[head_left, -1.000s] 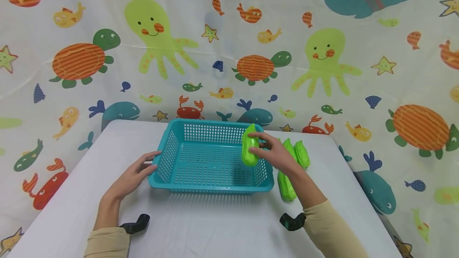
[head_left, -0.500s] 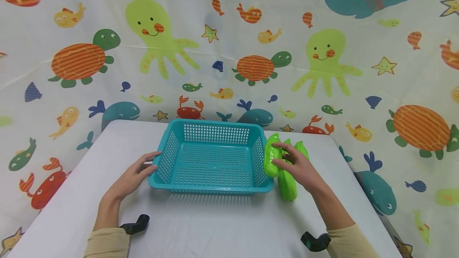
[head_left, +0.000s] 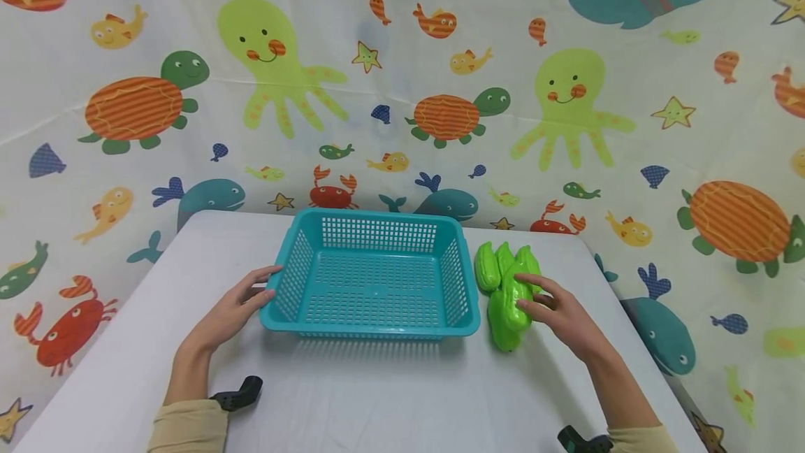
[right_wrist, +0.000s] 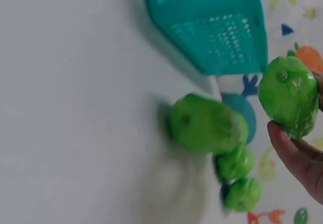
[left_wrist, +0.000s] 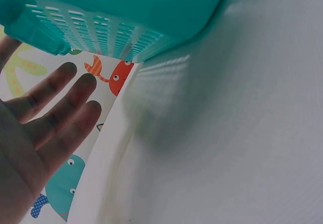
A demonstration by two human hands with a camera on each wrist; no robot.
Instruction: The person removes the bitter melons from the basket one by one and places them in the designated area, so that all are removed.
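My right hand (head_left: pixel 562 317) pinches a bright green, lumpy, gourd-like vegetable (head_left: pixel 517 300) between thumb and fingertips. In the right wrist view the held green gourd (right_wrist: pixel 287 95) is raised, apart from the others. Below and behind it several similar green gourds (head_left: pixel 487 268) lie close together on the table; the held one partly covers them in the head view. A teal plastic basket (head_left: pixel 377 333) with perforated walls stands to their left, its inside bare. At the basket's left rim, my left hand (head_left: pixel 229 310) touches with fairly straight fingers; its fingers (left_wrist: pixel 68 100) look extended in the left wrist view.
The white table (head_left: pixel 377 397) carries the basket and the gourds. Behind it hangs a white curtain (head_left: pixel 390 33) printed with sea animals. A black wrist device (head_left: pixel 237 394) is on the left wrist, and another black device (head_left: pixel 581 441) is on the right.
My right hand has carried the green gourd from above the basket's right side rightward and nearer, to over the lying gourds. The left hand and basket have stayed put.
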